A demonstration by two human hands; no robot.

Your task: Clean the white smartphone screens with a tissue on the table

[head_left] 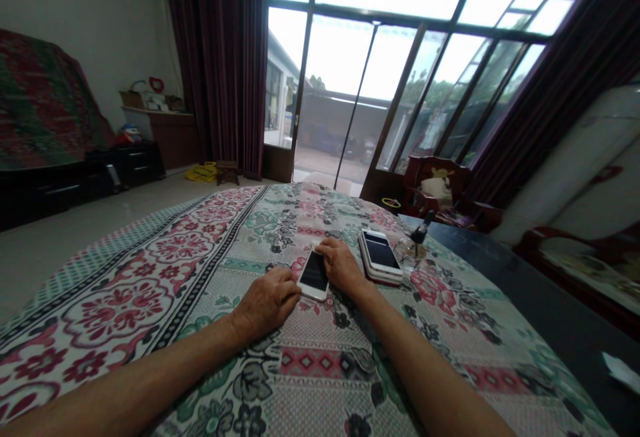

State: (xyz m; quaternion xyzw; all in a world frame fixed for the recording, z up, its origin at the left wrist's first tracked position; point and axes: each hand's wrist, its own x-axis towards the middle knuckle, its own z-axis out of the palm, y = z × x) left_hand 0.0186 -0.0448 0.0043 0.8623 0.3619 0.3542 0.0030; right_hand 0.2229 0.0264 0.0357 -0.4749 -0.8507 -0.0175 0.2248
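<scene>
White phone (313, 273) lay on the patterned tablecloth (310, 330) between the two hands, screen up, just left of a stack of phones (381, 253) with a black-topped item (421, 230) beyond it to the right. Left hand (271, 297) had its fingers curled at the phone's near left edge, right hand (342, 266) had fingers bent over its far right part; couldn't tell whether either was clamped on it or just touching.
</scene>
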